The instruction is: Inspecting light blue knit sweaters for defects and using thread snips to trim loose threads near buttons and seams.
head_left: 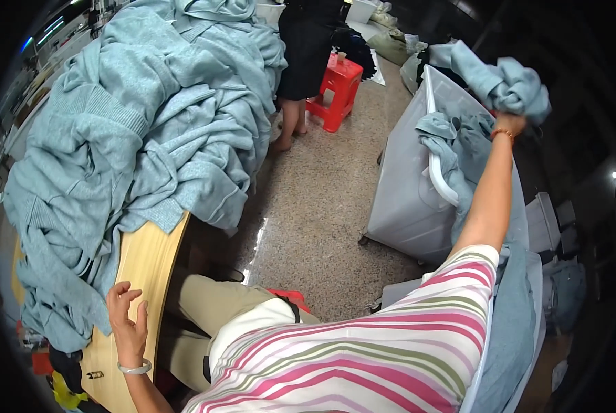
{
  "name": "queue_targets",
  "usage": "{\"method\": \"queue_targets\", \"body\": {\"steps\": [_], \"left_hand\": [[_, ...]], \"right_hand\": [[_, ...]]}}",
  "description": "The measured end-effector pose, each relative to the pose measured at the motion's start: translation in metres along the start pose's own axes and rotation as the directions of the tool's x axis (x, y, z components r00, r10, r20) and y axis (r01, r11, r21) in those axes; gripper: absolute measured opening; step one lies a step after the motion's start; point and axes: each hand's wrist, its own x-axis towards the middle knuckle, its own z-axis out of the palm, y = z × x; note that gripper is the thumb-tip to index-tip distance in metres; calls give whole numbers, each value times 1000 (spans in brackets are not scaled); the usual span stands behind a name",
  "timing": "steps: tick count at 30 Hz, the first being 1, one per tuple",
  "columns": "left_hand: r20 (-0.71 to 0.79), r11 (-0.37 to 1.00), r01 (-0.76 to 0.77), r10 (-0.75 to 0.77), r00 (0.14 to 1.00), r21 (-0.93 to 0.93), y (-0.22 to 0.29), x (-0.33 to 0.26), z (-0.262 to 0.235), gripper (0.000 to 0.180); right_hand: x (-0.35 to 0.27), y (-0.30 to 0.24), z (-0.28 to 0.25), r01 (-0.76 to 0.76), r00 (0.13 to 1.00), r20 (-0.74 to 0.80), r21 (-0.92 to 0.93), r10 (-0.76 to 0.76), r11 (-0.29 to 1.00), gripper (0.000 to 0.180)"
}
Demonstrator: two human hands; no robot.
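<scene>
My right hand (pixel 511 124) is stretched out to the far right, closed round a bunched light blue knit garment (pixel 511 86) above a grey plastic bin. Part of the garment hangs away to the left of my fist, and it hides most of my fingers. Inside the bin (pixel 404 186) lie more light blue knits (pixel 470 151), one draped over its rim by the white handle. My left hand (pixel 129 320) hovers over the wooden table (pixel 146 255) with fingers apart and slightly curled, holding nothing. Just beyond it rises a large heap of light blue knit garments (pixel 115 138).
A red plastic stool (pixel 335 93) stands on the speckled floor (pixel 315 206), beside a person in dark clothes (pixel 304 55). Another bin with light blue fabric (pixel 511 323) is close at my right side. A small dark object (pixel 96 375) lies on the table's near end.
</scene>
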Motion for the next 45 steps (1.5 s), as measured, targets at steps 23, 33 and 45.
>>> {"method": "queue_targets", "body": {"steps": [23, 33, 45], "left_hand": [[-756, 269, 963, -628, 185, 12, -258, -81, -152, 76], [-840, 912, -160, -265, 473, -378, -112, 26, -201, 14], [-108, 887, -441, 429, 897, -138, 44, -18, 44, 19]], "right_hand": [[-396, -176, 149, 277, 263, 658, 649, -705, 709, 20], [-472, -323, 72, 78, -45, 435, 899, -899, 431, 17], [-648, -454, -51, -247, -411, -131, 969, -902, -28, 53]]}}
